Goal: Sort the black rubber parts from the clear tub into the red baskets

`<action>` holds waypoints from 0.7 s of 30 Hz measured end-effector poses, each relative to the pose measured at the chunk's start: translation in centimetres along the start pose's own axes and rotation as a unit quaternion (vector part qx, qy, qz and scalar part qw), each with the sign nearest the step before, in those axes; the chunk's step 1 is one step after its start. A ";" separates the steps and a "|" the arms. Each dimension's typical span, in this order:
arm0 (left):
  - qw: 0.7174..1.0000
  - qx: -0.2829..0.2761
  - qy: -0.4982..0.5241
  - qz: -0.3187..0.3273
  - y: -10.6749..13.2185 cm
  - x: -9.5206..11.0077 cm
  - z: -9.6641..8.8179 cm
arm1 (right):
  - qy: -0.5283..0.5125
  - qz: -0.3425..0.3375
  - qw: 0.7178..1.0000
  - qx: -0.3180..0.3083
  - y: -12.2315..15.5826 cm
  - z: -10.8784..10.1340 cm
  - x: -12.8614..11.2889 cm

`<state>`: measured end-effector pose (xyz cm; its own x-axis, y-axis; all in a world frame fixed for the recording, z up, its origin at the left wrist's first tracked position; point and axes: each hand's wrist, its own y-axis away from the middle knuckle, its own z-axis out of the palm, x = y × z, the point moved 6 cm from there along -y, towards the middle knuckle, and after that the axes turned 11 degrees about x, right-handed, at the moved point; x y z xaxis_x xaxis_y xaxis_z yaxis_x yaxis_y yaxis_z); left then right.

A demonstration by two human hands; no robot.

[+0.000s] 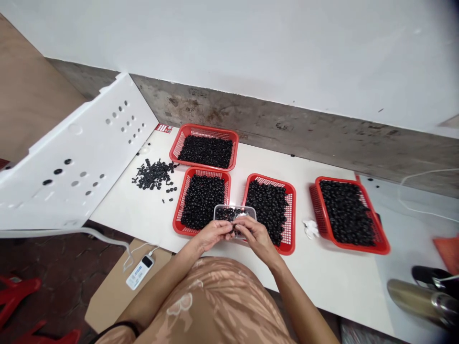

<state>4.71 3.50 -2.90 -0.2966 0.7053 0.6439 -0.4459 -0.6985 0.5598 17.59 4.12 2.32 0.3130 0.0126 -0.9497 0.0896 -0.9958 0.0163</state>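
left hand (211, 235) + right hand (256, 234) both look closed on clear plastic tub (234, 212) of black beads (225, 215) | tub at 12 o'clock from hands, right hand overlaps it more | red basket (175, 215) at 9 o'clock

The left hand (211, 235) and right hand (256, 234) hide the front of the clear plastic tub (234, 209); the black pieces (206, 152) in the baskets (204, 130) are too small to identify, and a steel flask (416, 301) runs off the picture's right edge.
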 end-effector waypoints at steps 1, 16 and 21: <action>1.000 0.007 0.007 -0.002 0.0 0.0 -0.1 | -0.010 0.010 1.000 0.019 0.0 -0.2 0.2; 0.996 0.082 0.019 0.006 0.2 0.3 -0.3 | -0.047 -0.014 0.995 0.083 0.2 0.0 0.5; 0.997 0.079 -0.002 0.013 0.2 0.4 -0.3 | 0.004 -0.089 0.993 0.078 0.6 0.2 0.0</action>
<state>4.27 3.68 -2.68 -0.3033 0.6864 0.6610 -0.2995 -0.7272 0.6177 17.47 3.55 2.26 0.3130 0.1892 -0.9307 -0.0034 -0.9797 -0.2003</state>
